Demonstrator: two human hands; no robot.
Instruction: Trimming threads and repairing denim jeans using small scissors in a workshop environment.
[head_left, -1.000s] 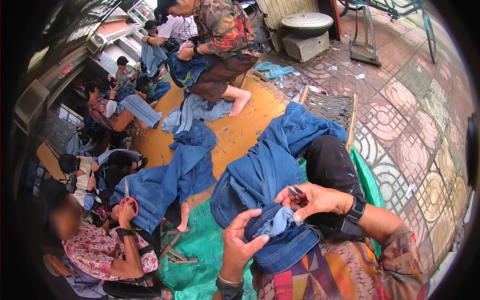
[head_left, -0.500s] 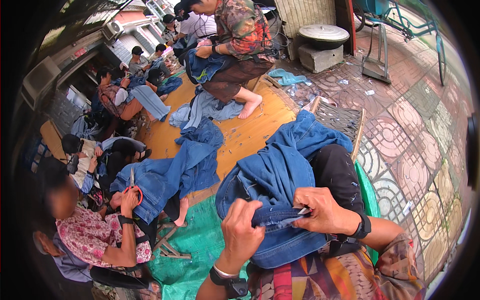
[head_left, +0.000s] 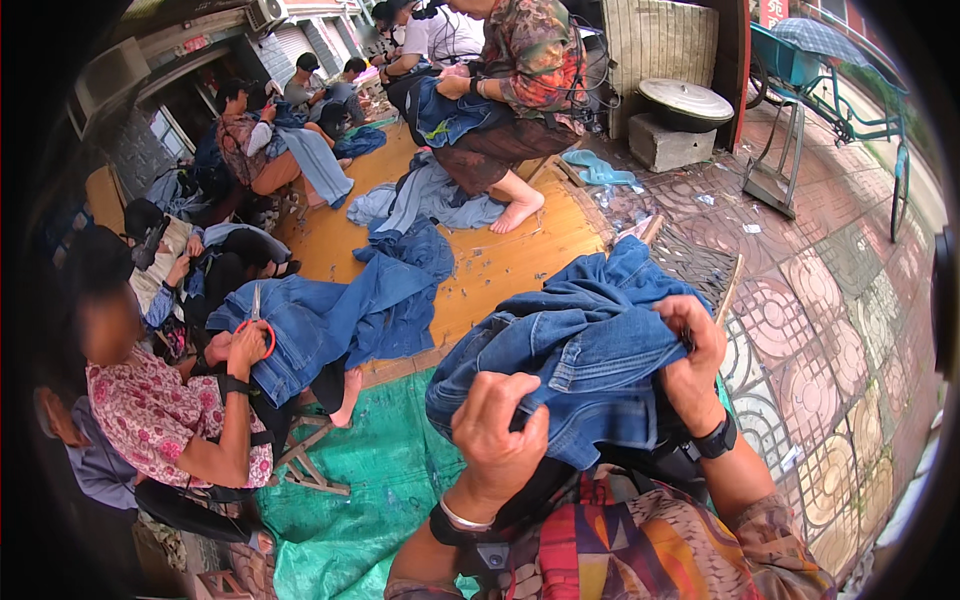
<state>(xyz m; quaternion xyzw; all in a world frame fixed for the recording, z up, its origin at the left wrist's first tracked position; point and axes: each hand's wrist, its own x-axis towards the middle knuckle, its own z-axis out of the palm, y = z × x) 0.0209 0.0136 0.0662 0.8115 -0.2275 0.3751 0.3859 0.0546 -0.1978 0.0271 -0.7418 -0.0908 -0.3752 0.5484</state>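
A pair of blue denim jeans (head_left: pixel 540 340) lies bunched across my lap. My left hand (head_left: pixel 500 430) grips its near left edge with curled fingers. At the jeans' right side, my right hand (head_left: pixel 693 365) is raised with its fingers bent round the cloth. A thick seam and a strip of stitched denim show between my hands. Whether my right palm also holds a small tool is hidden.
A person at left holds red-handled scissors (head_left: pixel 257 325) over other jeans (head_left: pixel 300 330). Ahead, a barefoot person sits above a yellow board (head_left: pixel 490 260). Green sheeting (head_left: pixel 375 470) covers the ground at left. A lidded pan (head_left: pixel 685 103) and a tricycle (head_left: pixel 835 95) stand at far right.
My right hand has moved up and right, turning the jeans over. The pointed metal tip beside its fingers no longer shows. My left hand stays at the near edge.
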